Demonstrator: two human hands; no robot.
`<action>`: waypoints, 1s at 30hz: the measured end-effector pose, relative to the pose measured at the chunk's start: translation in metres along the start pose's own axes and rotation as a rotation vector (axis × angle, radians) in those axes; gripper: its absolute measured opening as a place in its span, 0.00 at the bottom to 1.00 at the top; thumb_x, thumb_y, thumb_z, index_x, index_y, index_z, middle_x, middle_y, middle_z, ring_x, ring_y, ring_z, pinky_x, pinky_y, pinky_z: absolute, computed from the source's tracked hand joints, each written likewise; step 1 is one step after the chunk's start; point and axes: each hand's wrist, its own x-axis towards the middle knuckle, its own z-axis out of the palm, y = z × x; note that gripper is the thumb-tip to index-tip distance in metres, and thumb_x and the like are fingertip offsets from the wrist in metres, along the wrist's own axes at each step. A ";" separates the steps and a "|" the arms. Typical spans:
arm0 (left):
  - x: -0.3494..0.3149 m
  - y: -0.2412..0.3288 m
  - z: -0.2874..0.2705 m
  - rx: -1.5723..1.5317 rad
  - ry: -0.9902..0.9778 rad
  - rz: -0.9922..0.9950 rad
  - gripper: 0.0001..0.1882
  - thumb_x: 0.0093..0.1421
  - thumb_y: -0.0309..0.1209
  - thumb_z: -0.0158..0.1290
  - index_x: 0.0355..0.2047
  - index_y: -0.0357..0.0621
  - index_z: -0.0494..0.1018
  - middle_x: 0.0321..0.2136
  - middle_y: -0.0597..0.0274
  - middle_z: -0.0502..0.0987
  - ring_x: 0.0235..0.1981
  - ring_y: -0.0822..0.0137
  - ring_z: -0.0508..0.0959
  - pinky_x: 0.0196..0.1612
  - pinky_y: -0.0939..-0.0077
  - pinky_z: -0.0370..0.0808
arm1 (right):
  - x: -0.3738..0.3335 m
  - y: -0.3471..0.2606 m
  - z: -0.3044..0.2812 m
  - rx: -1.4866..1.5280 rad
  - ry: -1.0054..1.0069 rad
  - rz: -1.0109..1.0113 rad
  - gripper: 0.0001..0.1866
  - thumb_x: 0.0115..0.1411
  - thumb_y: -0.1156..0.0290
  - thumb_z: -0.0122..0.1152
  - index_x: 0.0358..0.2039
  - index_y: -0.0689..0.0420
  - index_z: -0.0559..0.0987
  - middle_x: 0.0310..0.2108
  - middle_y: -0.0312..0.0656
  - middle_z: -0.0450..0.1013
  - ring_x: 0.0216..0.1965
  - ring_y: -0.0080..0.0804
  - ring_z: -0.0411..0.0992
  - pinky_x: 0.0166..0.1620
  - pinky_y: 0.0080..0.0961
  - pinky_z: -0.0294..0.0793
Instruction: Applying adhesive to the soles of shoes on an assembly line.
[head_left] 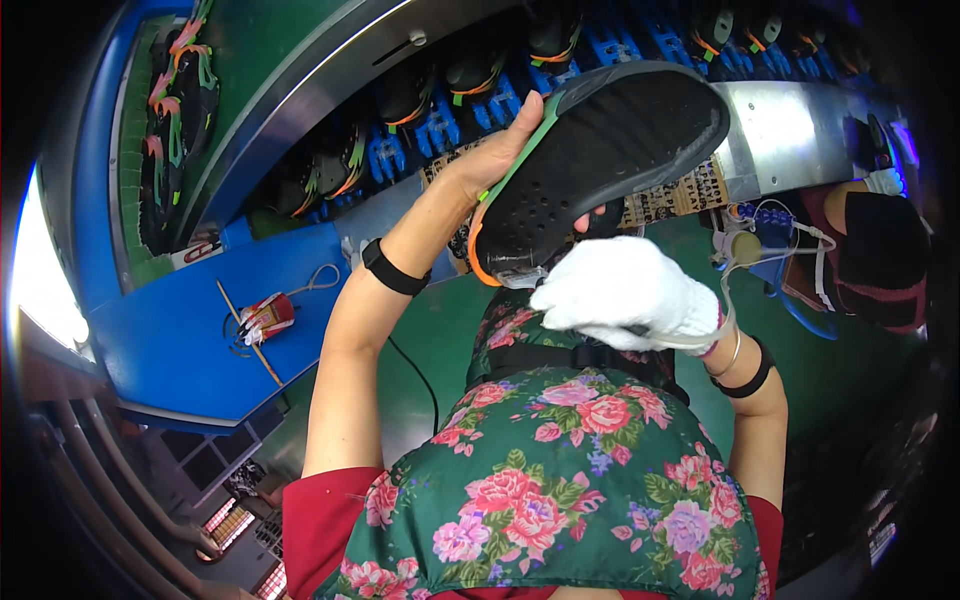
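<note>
My bare left hand (500, 150) grips a black shoe sole (610, 130) with a green and orange side edge. The sole is tilted, its dotted flat face toward me, and its orange heel end points down. Some of the left fingers show at the sole's far edge. By the heel end, my right hand (625, 295), in a white knitted glove, has its fingers curled in. Whether it holds something is hidden by the glove, though a small dark bit shows under it. A shiny translucent patch (520, 277) shows on the heel beside the gloved fingertips.
Several dark shoes (475, 70) with orange and green trim stand on blue holders along the curved line ahead. On the blue table (170, 340) at left lie a red-and-white container (268, 318) and a thin stick. Another person's gloved hand (885, 181) shows at right.
</note>
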 end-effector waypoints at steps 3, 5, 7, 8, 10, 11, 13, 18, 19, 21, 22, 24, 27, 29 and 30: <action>0.000 0.005 0.010 -0.049 0.110 -0.079 0.57 0.61 0.78 0.27 0.57 0.32 0.72 0.40 0.40 0.82 0.35 0.51 0.86 0.42 0.60 0.85 | -0.003 0.008 -0.008 -0.102 0.134 -0.104 0.18 0.53 0.80 0.63 0.46 0.54 0.83 0.44 0.44 0.81 0.41 0.43 0.80 0.44 0.36 0.80; 0.005 -0.003 -0.003 -0.091 0.178 -0.111 0.58 0.60 0.79 0.27 0.58 0.33 0.72 0.39 0.40 0.82 0.32 0.52 0.86 0.36 0.61 0.85 | 0.001 0.001 -0.009 0.114 0.133 -0.066 0.12 0.52 0.79 0.65 0.39 0.56 0.85 0.40 0.45 0.83 0.40 0.45 0.81 0.44 0.38 0.80; 0.006 -0.002 0.016 -0.113 0.340 -0.057 0.60 0.58 0.81 0.26 0.61 0.36 0.70 0.38 0.41 0.83 0.27 0.52 0.84 0.29 0.60 0.83 | -0.007 -0.003 -0.012 0.491 0.243 0.140 0.06 0.56 0.75 0.68 0.35 0.59 0.87 0.35 0.46 0.84 0.39 0.38 0.83 0.47 0.34 0.81; 0.007 -0.004 0.024 -0.200 0.382 0.040 0.60 0.57 0.82 0.27 0.64 0.37 0.67 0.38 0.43 0.83 0.25 0.51 0.83 0.27 0.60 0.83 | -0.013 -0.004 -0.017 0.553 0.290 0.214 0.07 0.58 0.73 0.71 0.37 0.60 0.87 0.38 0.45 0.84 0.41 0.38 0.82 0.47 0.34 0.81; -0.009 -0.033 -0.005 -0.550 0.352 0.138 0.54 0.64 0.76 0.30 0.67 0.38 0.64 0.51 0.41 0.79 0.37 0.47 0.83 0.44 0.51 0.83 | -0.015 -0.005 -0.017 0.597 0.511 0.333 0.07 0.57 0.77 0.72 0.37 0.63 0.87 0.39 0.47 0.84 0.43 0.36 0.82 0.49 0.33 0.81; -0.020 -0.057 -0.022 -0.778 0.402 0.111 0.47 0.69 0.68 0.33 0.66 0.36 0.64 0.55 0.41 0.77 0.46 0.48 0.82 0.52 0.49 0.80 | -0.017 -0.005 -0.020 0.573 0.606 0.297 0.07 0.57 0.77 0.73 0.37 0.63 0.87 0.40 0.47 0.84 0.45 0.36 0.82 0.50 0.32 0.81; -0.046 -0.122 -0.089 -0.310 0.479 0.158 0.37 0.71 0.57 0.41 0.64 0.36 0.68 0.53 0.47 0.78 0.49 0.50 0.81 0.51 0.53 0.81 | -0.010 -0.007 -0.024 0.388 0.647 0.249 0.08 0.57 0.77 0.72 0.38 0.63 0.86 0.40 0.46 0.84 0.45 0.34 0.82 0.51 0.30 0.80; 0.000 -0.097 0.004 -0.352 0.472 0.216 0.22 0.73 0.44 0.46 0.54 0.39 0.74 0.51 0.53 0.80 0.51 0.55 0.81 0.55 0.57 0.79 | -0.017 -0.014 -0.049 0.068 0.585 0.194 0.09 0.58 0.72 0.70 0.39 0.59 0.86 0.42 0.44 0.83 0.45 0.38 0.82 0.49 0.32 0.79; 0.011 -0.083 0.032 -0.266 0.431 0.258 0.24 0.73 0.45 0.46 0.57 0.38 0.72 0.54 0.52 0.78 0.53 0.55 0.80 0.56 0.58 0.79 | -0.020 -0.014 -0.055 0.020 0.562 0.179 0.09 0.58 0.73 0.69 0.39 0.59 0.86 0.42 0.44 0.83 0.45 0.38 0.82 0.49 0.32 0.79; 0.012 -0.077 0.039 -0.111 0.379 0.234 0.29 0.72 0.44 0.48 0.65 0.36 0.65 0.62 0.49 0.72 0.59 0.53 0.77 0.58 0.53 0.78 | -0.023 -0.013 -0.062 -0.068 0.524 0.139 0.09 0.56 0.74 0.68 0.38 0.57 0.86 0.40 0.45 0.83 0.43 0.40 0.82 0.48 0.34 0.80; 0.006 -0.073 0.043 -0.144 0.436 0.139 0.28 0.72 0.43 0.49 0.63 0.34 0.66 0.59 0.46 0.75 0.56 0.50 0.79 0.56 0.50 0.80 | -0.024 -0.014 -0.060 -0.072 0.534 0.132 0.09 0.56 0.74 0.68 0.38 0.57 0.86 0.40 0.45 0.83 0.43 0.40 0.82 0.48 0.34 0.80; 0.000 -0.092 0.002 -0.089 0.305 0.051 0.27 0.72 0.42 0.49 0.62 0.32 0.67 0.55 0.43 0.77 0.51 0.46 0.81 0.51 0.48 0.84 | -0.025 -0.018 -0.050 -0.139 0.569 0.109 0.07 0.54 0.78 0.69 0.34 0.55 0.86 0.34 0.42 0.82 0.37 0.39 0.81 0.42 0.32 0.79; 0.004 -0.090 0.021 -0.546 0.486 0.193 0.29 0.73 0.49 0.45 0.61 0.36 0.68 0.56 0.42 0.76 0.51 0.41 0.81 0.50 0.40 0.83 | -0.031 -0.031 -0.039 -0.143 0.604 0.101 0.10 0.53 0.80 0.68 0.37 0.58 0.85 0.35 0.43 0.82 0.39 0.41 0.80 0.45 0.33 0.78; -0.009 -0.078 0.044 -0.929 0.442 0.265 0.40 0.69 0.64 0.40 0.66 0.43 0.66 0.63 0.45 0.71 0.59 0.38 0.74 0.55 0.24 0.74 | -0.031 -0.037 -0.027 -0.194 0.627 0.087 0.13 0.55 0.81 0.68 0.42 0.59 0.85 0.41 0.45 0.82 0.43 0.43 0.80 0.49 0.34 0.78; -0.016 -0.075 0.049 -0.927 0.435 0.263 0.40 0.69 0.64 0.40 0.66 0.43 0.66 0.63 0.45 0.71 0.59 0.38 0.74 0.55 0.24 0.74 | -0.028 -0.040 -0.023 -0.201 0.629 0.087 0.13 0.55 0.81 0.68 0.42 0.59 0.85 0.41 0.45 0.82 0.43 0.43 0.80 0.49 0.34 0.78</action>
